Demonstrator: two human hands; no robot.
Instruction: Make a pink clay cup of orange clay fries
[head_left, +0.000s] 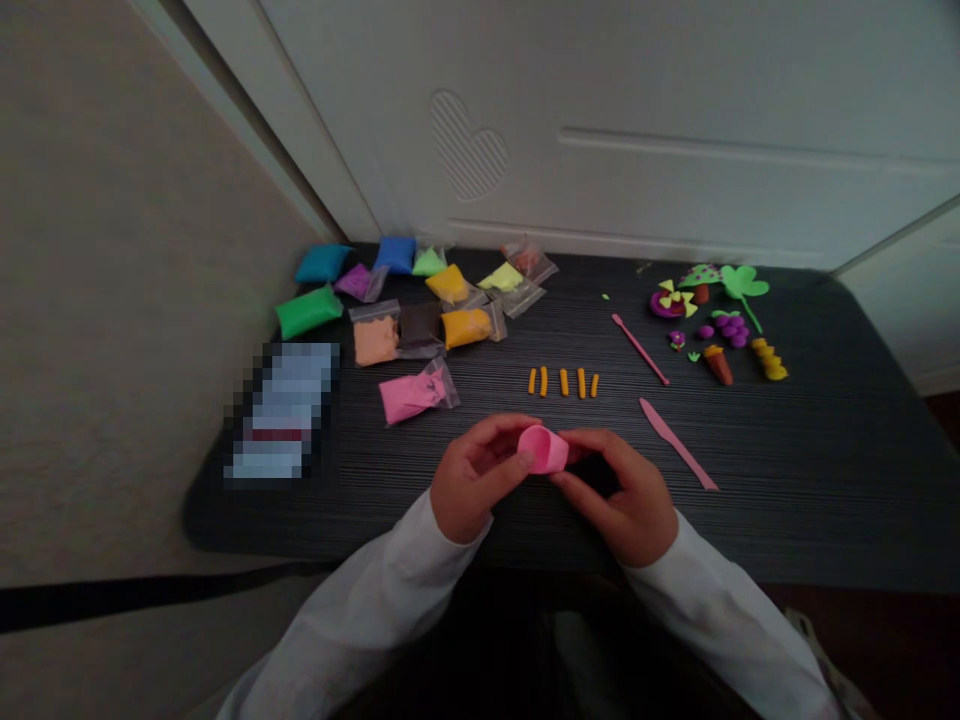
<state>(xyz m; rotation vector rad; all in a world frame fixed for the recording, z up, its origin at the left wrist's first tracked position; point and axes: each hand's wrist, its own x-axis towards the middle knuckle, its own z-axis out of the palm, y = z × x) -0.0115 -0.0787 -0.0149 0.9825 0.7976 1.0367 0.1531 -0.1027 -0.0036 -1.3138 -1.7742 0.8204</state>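
Note:
Between my two hands, just above the table's front part, is a small pink clay cup (552, 452) with a hollow opening turned to the left. My left hand (478, 472) pinches its rim, the thumb at the opening. The fingertips of my right hand (622, 490) grip the cup's other end. Beyond the hands lie several short orange-yellow clay sticks (564, 382) in a row. To the right rest a pink clay knife (676, 442) and a thin pink modelling tool (640, 349). A bag of pink clay (409, 395) lies to the left.
Several bags of coloured clay, among them a green bag (309, 312), fill the dark table's (480, 530) back left. A blurred-out flat object (285, 410) lies at the left edge. Finished clay figures, such as purple grapes (733, 328), stand at the right. A white panel (637, 190) borders the back.

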